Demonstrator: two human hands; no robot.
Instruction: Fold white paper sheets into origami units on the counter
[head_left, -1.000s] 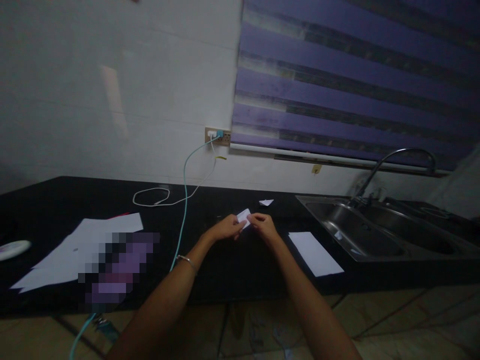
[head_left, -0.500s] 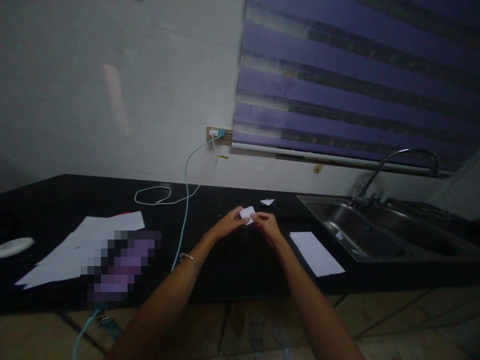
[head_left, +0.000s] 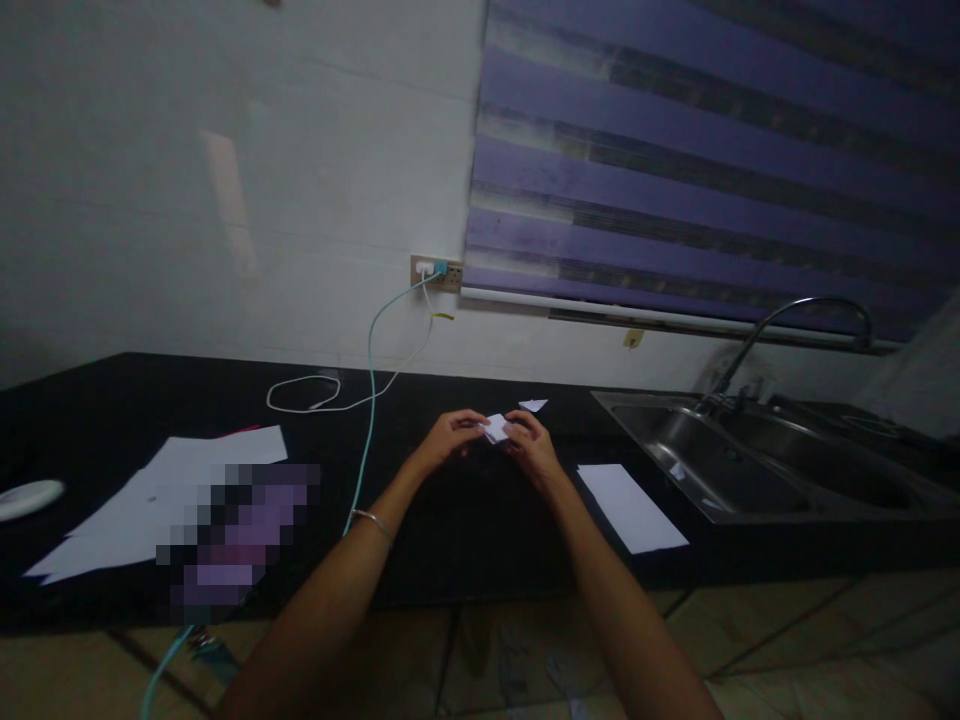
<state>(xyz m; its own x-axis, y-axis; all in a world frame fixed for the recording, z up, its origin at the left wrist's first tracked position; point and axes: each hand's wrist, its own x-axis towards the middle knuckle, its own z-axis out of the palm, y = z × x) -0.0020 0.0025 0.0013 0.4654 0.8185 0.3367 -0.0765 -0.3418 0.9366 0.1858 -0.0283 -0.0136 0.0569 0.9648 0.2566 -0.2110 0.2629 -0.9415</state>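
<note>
Between my two hands, above the black counter, is a small folded piece of white paper (head_left: 496,428). My left hand (head_left: 454,438) pinches its left edge with thumb and fingers. On the opposite side my right hand (head_left: 532,442) grips the paper's right edge. A small folded paper boat (head_left: 533,406) rests on the counter just beyond my right hand. To the right of my right forearm lies a stack of white rectangular paper (head_left: 631,508).
White sheets (head_left: 187,460) spread over the counter's left side, beside a blurred purple object (head_left: 255,530). A teal cable (head_left: 370,400) and a white cable (head_left: 292,405) run from the wall socket (head_left: 436,273). A steel sink (head_left: 675,440) with a tall faucet (head_left: 757,335) is at right.
The folded paper has turned in my hands, and its layers now show at the left edge. My left fingers have shifted from across the paper to its left side.
</note>
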